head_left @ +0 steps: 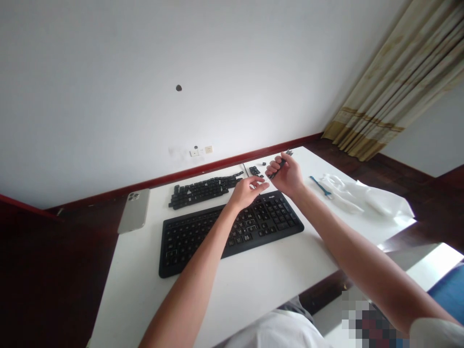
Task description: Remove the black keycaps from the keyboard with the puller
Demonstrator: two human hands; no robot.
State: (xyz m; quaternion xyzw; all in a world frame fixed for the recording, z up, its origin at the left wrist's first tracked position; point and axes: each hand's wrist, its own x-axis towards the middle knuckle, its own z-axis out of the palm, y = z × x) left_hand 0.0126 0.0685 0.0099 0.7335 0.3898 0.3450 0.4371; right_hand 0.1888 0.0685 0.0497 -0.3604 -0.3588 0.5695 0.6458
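Head view: above the far right part of the keyboard (270, 217), fingers of the right hand (287, 175) wrap a slim dark tool (282, 163), its long axis slanting up to the right. Left of it, over the keyboard, the left hand (246, 192) has bent fingers; whether they pinch anything, I cannot tell. Loose keycaps (201, 191) lie beyond the keyboard, a phone (133, 215) left, a blue brush (321, 187) and white bag (377, 200) right, while the left forearm (203, 263) hides some keys.

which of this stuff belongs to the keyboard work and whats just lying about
Seems to belong:
long black keyboard
small black keycaps loose behind it
slim dark tool with metal ends, in the right hand
slim blue tool, possibly a brush

Probably just lying about:
silver-grey phone with camera lenses, far left
crumpled white plastic bag, right side
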